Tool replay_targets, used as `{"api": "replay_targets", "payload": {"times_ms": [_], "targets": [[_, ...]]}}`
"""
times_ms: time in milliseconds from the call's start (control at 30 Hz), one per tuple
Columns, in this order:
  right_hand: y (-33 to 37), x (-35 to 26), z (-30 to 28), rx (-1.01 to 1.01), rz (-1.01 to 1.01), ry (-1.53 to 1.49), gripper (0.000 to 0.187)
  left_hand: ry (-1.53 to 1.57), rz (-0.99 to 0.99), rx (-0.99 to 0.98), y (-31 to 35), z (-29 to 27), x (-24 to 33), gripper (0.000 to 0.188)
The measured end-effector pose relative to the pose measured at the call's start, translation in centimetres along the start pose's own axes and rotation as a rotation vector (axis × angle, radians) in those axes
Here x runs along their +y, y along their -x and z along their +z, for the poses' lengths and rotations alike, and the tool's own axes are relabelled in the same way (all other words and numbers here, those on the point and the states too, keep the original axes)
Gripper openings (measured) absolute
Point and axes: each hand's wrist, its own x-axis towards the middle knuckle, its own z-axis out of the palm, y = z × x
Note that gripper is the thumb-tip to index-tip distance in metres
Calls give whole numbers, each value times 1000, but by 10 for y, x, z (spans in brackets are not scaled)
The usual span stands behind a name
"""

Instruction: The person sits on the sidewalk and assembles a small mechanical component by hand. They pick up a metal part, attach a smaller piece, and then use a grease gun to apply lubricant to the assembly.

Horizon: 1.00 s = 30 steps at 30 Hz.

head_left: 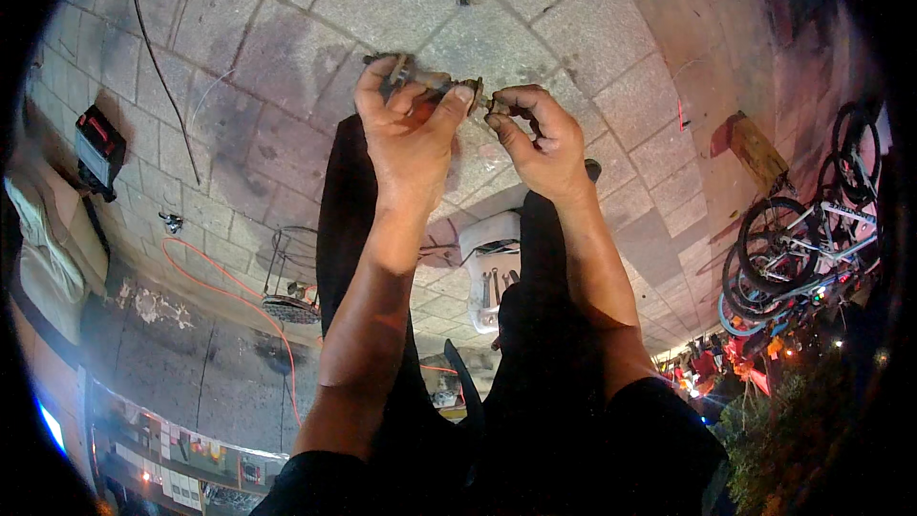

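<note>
one metal part (480, 101): left grip (409, 148) clasping it, right grip (551, 151) pinching its end; seemingly an adjusting step, next needing steady left support, careful right twist.

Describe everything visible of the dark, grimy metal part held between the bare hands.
The dark, grimy, metal-looking part is narrow and uneven in outline, with brownish patches. It is held roughly crosswise above grey stone paving. The left hand grips it, hiding some of it; the right hand pinches its right end. Whether it is one piece is unclear.
</note>
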Motion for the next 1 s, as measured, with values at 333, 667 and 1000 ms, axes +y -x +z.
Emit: {"api": "replay_targets", "payload": {"times_ms": [333, 667, 1000], "targets": [[-1, -1, -6, 18, -136, 69, 22, -23, -19, -7, 2, 1, -2, 72], [8, 13, -12, -97, 374, -285, 27, -55, -5, -25, 2, 3, -5, 72], [3, 10, -12, -165, 504, -365, 33, -34, 6, -2, 1, 3, -9, 73]]}}
